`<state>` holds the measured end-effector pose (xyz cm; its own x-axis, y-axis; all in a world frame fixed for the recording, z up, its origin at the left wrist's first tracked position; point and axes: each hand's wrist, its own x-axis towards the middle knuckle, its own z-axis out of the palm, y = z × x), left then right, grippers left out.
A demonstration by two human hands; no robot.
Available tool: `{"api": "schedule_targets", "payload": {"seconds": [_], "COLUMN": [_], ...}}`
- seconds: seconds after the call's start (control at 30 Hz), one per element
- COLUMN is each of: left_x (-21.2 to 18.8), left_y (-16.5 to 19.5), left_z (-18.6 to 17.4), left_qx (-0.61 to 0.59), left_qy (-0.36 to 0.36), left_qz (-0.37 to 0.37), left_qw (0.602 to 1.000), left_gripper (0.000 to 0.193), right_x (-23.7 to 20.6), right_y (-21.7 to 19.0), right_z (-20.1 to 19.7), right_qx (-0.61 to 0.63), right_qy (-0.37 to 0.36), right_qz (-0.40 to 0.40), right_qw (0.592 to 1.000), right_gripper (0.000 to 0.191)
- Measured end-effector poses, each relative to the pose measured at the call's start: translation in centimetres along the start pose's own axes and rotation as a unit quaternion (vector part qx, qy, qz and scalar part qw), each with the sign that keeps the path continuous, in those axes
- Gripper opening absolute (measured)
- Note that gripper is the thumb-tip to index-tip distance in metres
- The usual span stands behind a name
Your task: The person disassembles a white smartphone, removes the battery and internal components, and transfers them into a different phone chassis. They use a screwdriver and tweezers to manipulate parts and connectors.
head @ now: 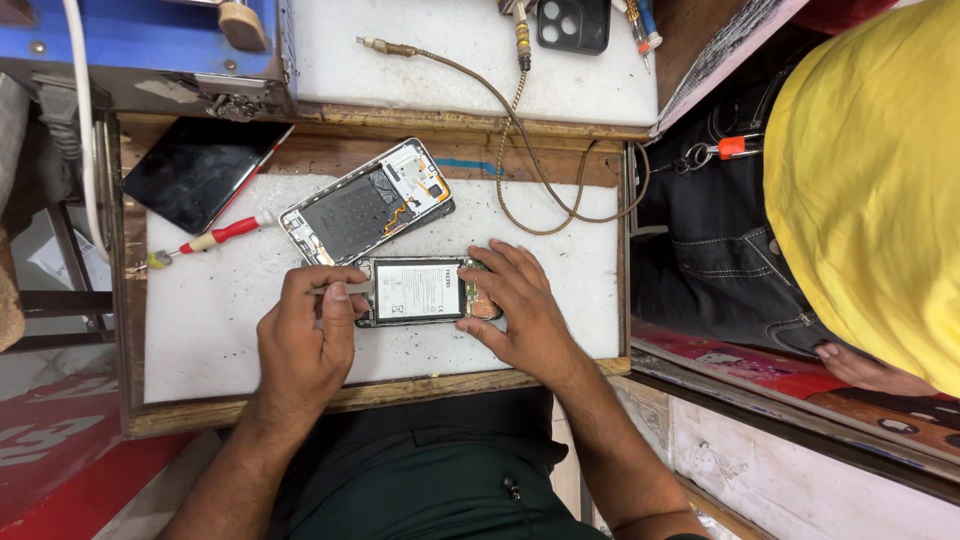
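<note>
An opened phone (418, 291) with its white battery showing lies on the white work mat (220, 320). My left hand (305, 335) is closed on a thin metal tool (340, 291) whose tip meets the phone's left end. My right hand (520, 305) rests on the phone's right end, fingers pressing it down. A second phone frame (365, 203) with its inner parts exposed lies tilted just behind.
A dark screen panel (200, 170) and a red-handled screwdriver (210, 238) lie at the mat's left. A braided cable (530, 150) loops across the back. A black phone case (572, 22) sits on the upper shelf. Another person in yellow (870, 180) sits to the right.
</note>
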<state>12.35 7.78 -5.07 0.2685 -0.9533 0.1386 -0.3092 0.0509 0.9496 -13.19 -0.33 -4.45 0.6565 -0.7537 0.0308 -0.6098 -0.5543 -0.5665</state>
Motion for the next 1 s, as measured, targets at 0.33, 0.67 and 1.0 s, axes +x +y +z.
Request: {"api": "schedule_targets", "payload": {"seconds": [0.33,0.67,1.0], "left_x": [0.2,2.4,-0.2], "left_y": [-1.1,-1.2,-0.7], "left_z": [1.2,-0.7,1.5], "left_qx": [0.158,-0.271,-0.191], "left_qy": [-0.008,0.02,0.078], "left_qz": [0.157,-0.236,-0.067], "left_qw": [0.975,0.933,0.976], "left_gripper": [0.013,0.016,0.018], "right_x": [0.4,0.5,-0.2], "right_y": [0.6,0.8,1.8], "right_z": [0.4,-0.4,0.4], "right_qx": [0.007,0.046,0.067], "right_qy": [-0.003,-0.021,-0.002], "right_qz": [-0.009,-0.033,-0.058], "right_qw": [1.0,0.998,0.996], "right_gripper": [0.05,0.036,0.037]}}
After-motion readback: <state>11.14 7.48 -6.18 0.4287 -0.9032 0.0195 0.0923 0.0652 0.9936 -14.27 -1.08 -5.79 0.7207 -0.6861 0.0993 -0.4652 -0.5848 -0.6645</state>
